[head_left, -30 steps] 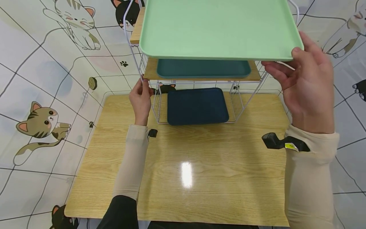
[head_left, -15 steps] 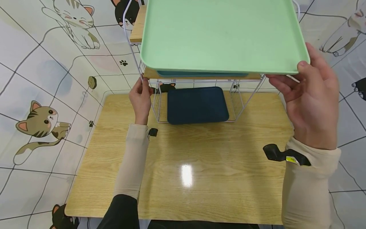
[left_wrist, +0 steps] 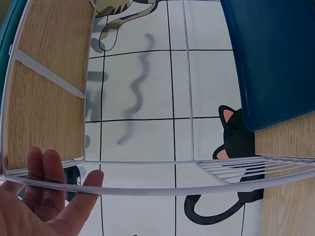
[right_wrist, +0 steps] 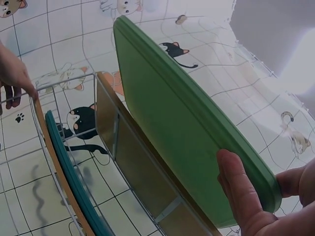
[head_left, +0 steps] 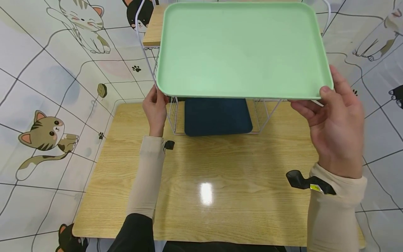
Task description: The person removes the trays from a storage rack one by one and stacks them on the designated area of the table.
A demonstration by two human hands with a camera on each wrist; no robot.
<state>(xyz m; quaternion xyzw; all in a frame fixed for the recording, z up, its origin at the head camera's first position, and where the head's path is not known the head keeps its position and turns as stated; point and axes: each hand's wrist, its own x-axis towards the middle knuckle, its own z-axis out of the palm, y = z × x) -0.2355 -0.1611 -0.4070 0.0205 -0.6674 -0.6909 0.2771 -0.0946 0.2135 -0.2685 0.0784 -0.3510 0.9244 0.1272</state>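
Note:
My right hand [head_left: 340, 129] pinches the front right corner of a light green tray [head_left: 245, 52], thumb on top and fingers beneath. In the right wrist view that green tray [right_wrist: 172, 118] hangs over the upper wooden shelf [right_wrist: 133, 142] of a white wire rack. My left hand [head_left: 155, 112] holds the rack's left side by the middle shelf; its fingers curl around the white wire [left_wrist: 142, 191] in the left wrist view. A teal tray [right_wrist: 74, 167] lies on the middle shelf, hidden from the head view by the green one. On the bottom shelf rests a dark blue tray [head_left: 218, 119].
The rack stands at the back of a light wooden table [head_left: 239, 196]. Behind and beside it rise white tiled walls [head_left: 72, 115] with cartoon cats. The top shelf board [head_left: 154, 28] shows left of the green tray.
My right hand has drawn the green tray out toward me; its back edge has come into view and it now covers the teal tray. My left hand has stayed on the rack.

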